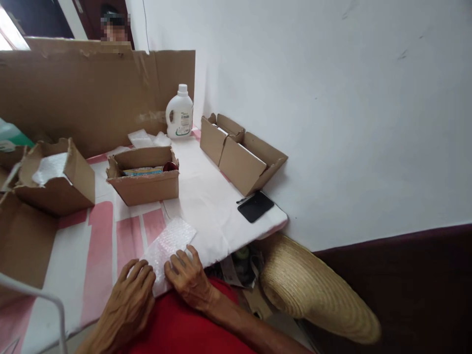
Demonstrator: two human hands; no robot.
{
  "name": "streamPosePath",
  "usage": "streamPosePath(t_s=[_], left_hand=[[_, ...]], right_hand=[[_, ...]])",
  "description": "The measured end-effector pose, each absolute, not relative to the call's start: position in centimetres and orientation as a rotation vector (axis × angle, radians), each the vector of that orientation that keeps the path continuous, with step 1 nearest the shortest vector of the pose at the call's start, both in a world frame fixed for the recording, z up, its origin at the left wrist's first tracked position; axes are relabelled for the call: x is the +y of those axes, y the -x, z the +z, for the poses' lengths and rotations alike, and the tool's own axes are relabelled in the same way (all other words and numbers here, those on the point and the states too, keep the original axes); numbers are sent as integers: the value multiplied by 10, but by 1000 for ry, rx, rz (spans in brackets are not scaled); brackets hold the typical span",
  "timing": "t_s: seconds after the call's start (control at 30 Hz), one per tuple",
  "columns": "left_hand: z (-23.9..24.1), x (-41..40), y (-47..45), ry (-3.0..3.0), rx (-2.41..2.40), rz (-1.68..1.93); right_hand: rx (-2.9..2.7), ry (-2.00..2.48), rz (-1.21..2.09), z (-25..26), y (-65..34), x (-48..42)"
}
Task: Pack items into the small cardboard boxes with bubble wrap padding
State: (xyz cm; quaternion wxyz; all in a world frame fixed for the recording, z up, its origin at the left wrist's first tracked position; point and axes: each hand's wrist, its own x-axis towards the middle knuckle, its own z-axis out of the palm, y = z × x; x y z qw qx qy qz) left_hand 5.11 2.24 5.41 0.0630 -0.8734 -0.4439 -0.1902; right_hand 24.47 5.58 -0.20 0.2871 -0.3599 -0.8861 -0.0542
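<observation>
A flat bubble wrap bag [173, 240] lies slantwise on the table near its front edge, its far corner pointing away from me. My left hand [133, 290] rests along the bag's left side, fingers curled and bunched at its edge. On the opposite side, my right hand [190, 278] has bent fingers pressed on the bag, with the thumb side out of sight. Both hands appear to hold the plastic at its near part; the fingertips are partly hidden.
Beyond the bag stands a cardboard box [153, 189] with packets inside. More boxes [79, 179] sit left; a long divided box [239, 162] leans toward the wall. A white jug [180, 114], a black phone [255, 206] and a straw hat [309, 280] are around. A person is behind the cardboard panel [92, 93].
</observation>
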Motion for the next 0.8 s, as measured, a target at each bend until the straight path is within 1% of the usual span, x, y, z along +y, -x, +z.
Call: streamPosePath(t_s=[0.23, 0.37, 0.53, 0.67, 0.8], left_hand=[[56, 24, -72, 2797, -1442, -520], [55, 25, -60, 2895, -1393, -527], [33, 23, -28, 2902, -1241, -481], [18, 22, -21, 2892, -1189, -717], [15, 21, -26, 2853, -1359, -971]], right_hand=[[-2403, 792, 32, -8, -254, 53], [-2313, 795, 260, -14, -266, 52], [-2055, 810, 552, -13, -277, 48], [-1982, 790, 629, -14, -280, 43], [-1926, 800, 699, -15, -281, 39]])
